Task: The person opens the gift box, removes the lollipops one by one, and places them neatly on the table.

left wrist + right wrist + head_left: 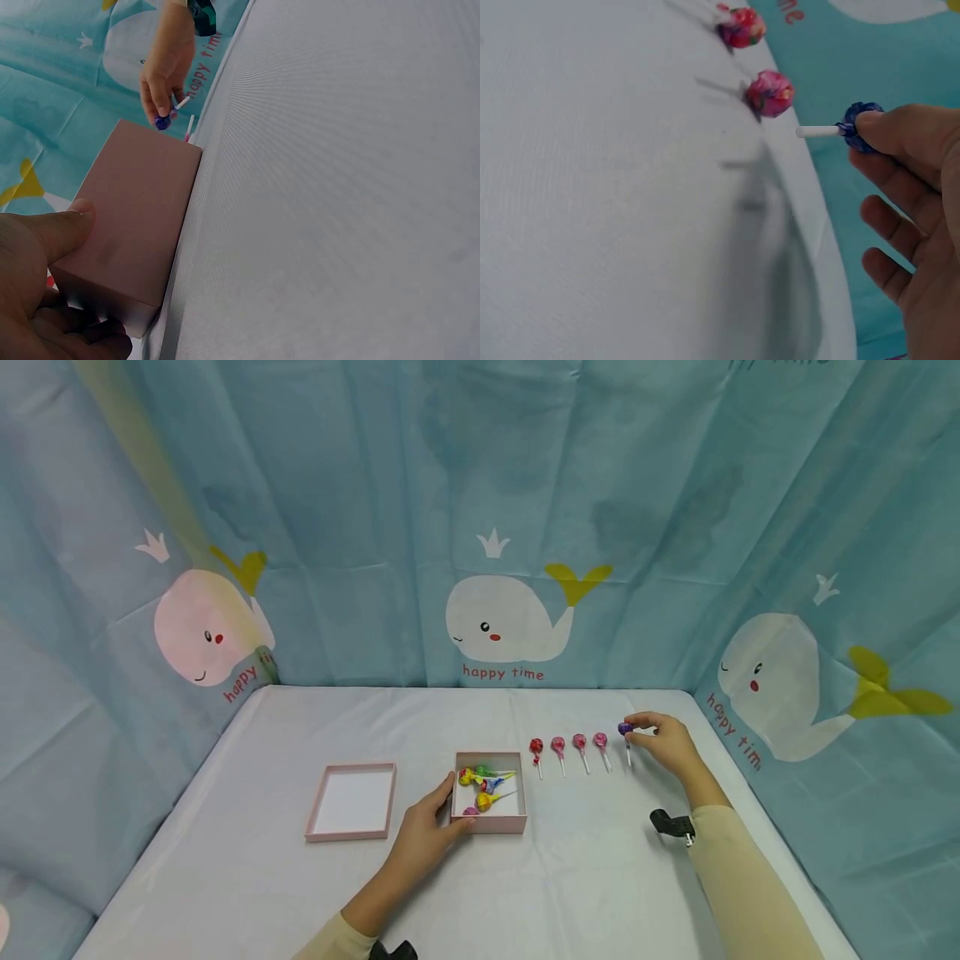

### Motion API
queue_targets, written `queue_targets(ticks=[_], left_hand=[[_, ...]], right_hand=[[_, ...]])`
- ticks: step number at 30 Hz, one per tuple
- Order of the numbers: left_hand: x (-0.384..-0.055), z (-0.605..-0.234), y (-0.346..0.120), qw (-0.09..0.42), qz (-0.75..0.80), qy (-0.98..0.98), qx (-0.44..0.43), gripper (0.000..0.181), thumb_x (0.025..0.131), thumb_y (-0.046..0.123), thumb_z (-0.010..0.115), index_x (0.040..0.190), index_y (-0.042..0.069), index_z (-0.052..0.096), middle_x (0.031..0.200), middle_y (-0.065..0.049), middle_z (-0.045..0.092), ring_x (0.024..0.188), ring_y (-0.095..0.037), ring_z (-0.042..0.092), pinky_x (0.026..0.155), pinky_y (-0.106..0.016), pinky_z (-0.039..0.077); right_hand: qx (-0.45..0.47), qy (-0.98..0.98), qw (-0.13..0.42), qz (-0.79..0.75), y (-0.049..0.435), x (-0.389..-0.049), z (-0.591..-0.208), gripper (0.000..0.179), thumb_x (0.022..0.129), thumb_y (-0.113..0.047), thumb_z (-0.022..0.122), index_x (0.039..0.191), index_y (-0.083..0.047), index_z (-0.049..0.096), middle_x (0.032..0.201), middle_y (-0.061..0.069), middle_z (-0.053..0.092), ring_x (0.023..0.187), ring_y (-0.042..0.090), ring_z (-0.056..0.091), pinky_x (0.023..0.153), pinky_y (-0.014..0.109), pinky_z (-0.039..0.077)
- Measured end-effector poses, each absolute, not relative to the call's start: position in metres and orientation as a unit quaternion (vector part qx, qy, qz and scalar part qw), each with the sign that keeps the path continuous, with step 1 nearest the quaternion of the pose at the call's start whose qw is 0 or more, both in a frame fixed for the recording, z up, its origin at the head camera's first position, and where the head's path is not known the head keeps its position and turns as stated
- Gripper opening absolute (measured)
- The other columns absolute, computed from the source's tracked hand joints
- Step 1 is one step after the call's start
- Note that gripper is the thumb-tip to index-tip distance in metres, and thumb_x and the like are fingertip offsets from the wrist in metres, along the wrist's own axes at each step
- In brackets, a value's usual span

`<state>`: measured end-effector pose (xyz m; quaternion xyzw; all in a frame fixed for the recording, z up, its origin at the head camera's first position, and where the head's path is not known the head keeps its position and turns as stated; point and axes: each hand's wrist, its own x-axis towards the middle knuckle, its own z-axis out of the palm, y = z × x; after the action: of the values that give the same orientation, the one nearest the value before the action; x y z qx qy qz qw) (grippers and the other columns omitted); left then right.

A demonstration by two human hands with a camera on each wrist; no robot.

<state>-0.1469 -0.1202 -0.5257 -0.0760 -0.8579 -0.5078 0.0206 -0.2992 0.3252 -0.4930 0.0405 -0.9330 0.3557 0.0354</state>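
My right hand (663, 742) pinches a purple lollipop (862, 127) by its wrapped head between thumb and finger, at the right end of a row. In the right wrist view its white stick points left and it hangs above the table. My left hand (423, 831) grips the near left corner of a pink open box (489, 825), thumb on the front wall and fingers along the left side. Inside lie yellow lollipops (483, 800), a green one (482, 770), a blue one (491, 786) and a partly hidden pink-purple one (470, 811).
Right of the box, a red lollipop (536, 746) and pink lollipops (580, 742) lie in a row, sticks toward me. A pink box lid (351, 837) lies inside-up at the left. The white-covered table (585, 893) meets a blue whale-print curtain (360, 527) behind and at the sides.
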Motion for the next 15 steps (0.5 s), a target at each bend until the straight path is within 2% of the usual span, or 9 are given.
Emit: queue_targets(ticks=[10, 15], left_hand=[[-0.147, -0.525, -0.121, 0.022, -0.509, -0.857, -0.078, 0.088, 0.087, 0.033, 0.083, 0.159, 0.012, 0.039, 0.160, -0.005, 0.042, 0.148, -0.029, 0.039, 0.118, -0.045, 0.039], [-0.146, -0.524, -0.121, 0.023, -0.506, -0.858, -0.078, 0.087, 0.087, 0.030, 0.083, 0.159, 0.010, 0.038, 0.160, -0.006, 0.042, 0.148, -0.029, 0.039, 0.118, -0.046, 0.038]], right_hand=[[0.016, -0.933, -0.011, 0.360, 0.329, -0.307, -0.511, 0.039, 0.096, -0.030, 0.073, 0.129, -0.009, 0.069, 0.131, 0.021, 0.066, 0.124, 0.043, 0.054, 0.103, 0.061, 0.045], [0.005, -0.930, -0.019, 0.368, 0.329, -0.306, -0.514, 0.038, 0.096, -0.027, 0.073, 0.129, -0.009, 0.069, 0.130, 0.020, 0.067, 0.123, 0.040, 0.056, 0.105, 0.060, 0.045]])
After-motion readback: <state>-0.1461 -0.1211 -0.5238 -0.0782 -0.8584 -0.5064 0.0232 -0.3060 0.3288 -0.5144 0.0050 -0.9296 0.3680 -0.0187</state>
